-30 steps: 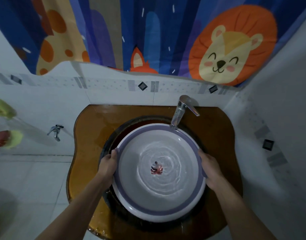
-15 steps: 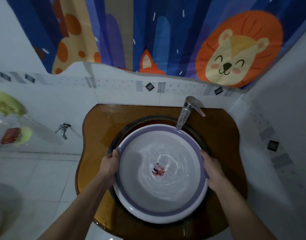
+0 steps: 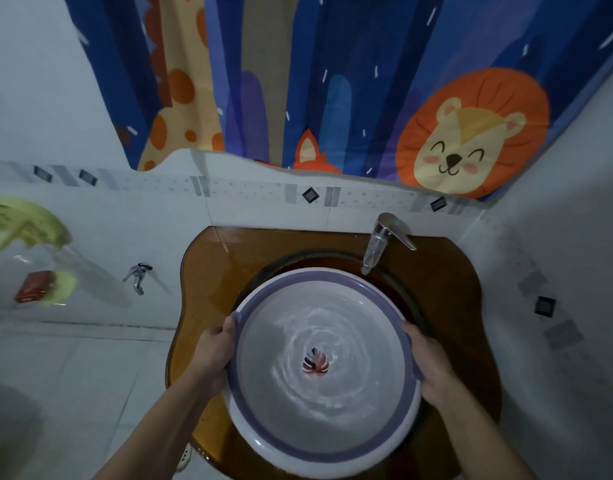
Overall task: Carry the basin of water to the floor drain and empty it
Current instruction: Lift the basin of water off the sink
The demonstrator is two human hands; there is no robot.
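Note:
A round white basin [image 3: 319,445] with a purple band around its rim holds rippling water, with a red leaf print at its bottom. It hangs over the dark sink bowl [image 3: 398,271] of an amber glass counter [image 3: 211,271]. My left hand [image 3: 213,351] grips the basin's left rim. At the opposite rim my right hand [image 3: 428,362] is closed on it. No floor drain shows in this view.
A chrome tap [image 3: 378,244] stands behind the basin at the back right of the sink. A small wall tap [image 3: 137,275] and a yellow-green wall shelf [image 3: 24,223] with a red soap box [image 3: 35,285] are on the left. White floor tiles lie lower left.
The basin has come toward me and away from the tap, its near rim now past the counter's front edge. The water ripples more. The view has shifted left.

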